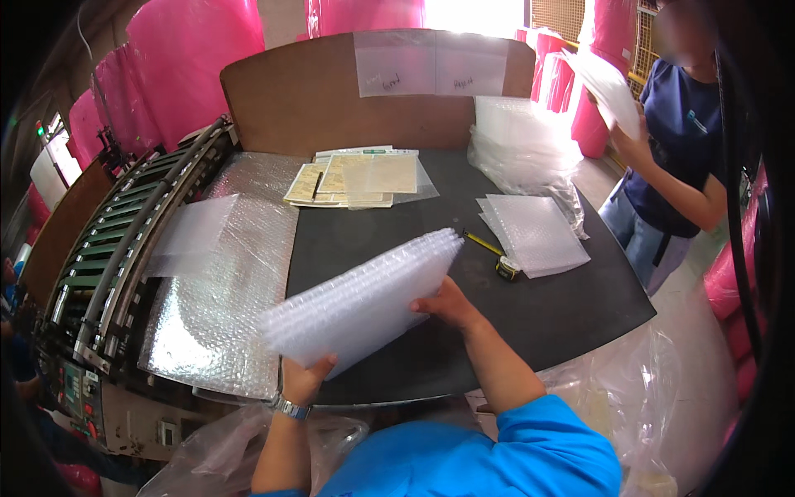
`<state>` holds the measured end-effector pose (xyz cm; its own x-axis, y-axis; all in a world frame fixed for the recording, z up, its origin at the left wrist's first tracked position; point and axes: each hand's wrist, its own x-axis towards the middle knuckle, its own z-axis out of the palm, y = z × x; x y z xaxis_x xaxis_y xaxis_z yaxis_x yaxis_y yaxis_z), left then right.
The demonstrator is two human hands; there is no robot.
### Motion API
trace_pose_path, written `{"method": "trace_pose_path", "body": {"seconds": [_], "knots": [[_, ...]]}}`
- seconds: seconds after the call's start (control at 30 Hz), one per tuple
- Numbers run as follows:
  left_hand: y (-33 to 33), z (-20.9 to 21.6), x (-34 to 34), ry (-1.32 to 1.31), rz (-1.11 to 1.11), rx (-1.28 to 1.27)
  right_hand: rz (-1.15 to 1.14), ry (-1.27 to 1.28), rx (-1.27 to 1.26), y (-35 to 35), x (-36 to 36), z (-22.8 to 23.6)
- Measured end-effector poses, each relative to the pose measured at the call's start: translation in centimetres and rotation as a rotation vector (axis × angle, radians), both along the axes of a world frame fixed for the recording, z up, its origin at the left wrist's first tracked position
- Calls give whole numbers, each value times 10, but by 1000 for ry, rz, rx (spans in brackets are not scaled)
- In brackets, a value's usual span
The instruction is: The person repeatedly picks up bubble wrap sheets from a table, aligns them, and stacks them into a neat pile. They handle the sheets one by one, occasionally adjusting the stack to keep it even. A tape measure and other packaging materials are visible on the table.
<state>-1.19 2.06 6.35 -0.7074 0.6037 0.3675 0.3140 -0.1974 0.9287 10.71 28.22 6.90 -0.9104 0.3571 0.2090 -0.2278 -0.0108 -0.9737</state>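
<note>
Between my two hands I hold a thick stack of bubble wrap bags [364, 302], tilted above the dark table [538, 323]. My left hand [305, 379] grips its lower left end, thumb on the near face, with a metal watch on the wrist. At the right end, my right hand [447, 305] is closed on the stack, its thumb also in front; the fingers behind are hidden. Just right of the stack lies a yellow tape measure [507, 267] with its blade partly out. Beside it rests a small pile of bubble wrap bags [538, 236].
A roller machine [124, 240] stands left, with a single clear bag [195, 236] on the bubble-wrap-covered surface [219, 323] beside it. Papers and a pen [356, 178] lie at the back. A taller bag pile [522, 141] sits back right, near a co-worker [675, 141] holding sheets.
</note>
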Motion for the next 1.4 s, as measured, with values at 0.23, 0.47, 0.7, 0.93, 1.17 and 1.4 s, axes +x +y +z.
{"method": "trace_pose_path", "body": {"seconds": [0.23,0.47,0.7,0.93,1.17,1.4], "knots": [[11,-14,-2,-1,245,84,-145,27,22,-6,-16,-6],[-6,13,-19,241,618,196,-197,-227,415,-6,-23,-38],[-35,24,-32,395,849,92,-98,-294,695,-15,-23,-39],[-46,20,-38,382,869,149,-111,-232,750,-15,-22,-39],[-51,23,-33,386,884,126,-92,-267,720,-14,-23,-42],[-55,22,-29,426,890,97,-90,-246,803,-17,-24,-42]]}}
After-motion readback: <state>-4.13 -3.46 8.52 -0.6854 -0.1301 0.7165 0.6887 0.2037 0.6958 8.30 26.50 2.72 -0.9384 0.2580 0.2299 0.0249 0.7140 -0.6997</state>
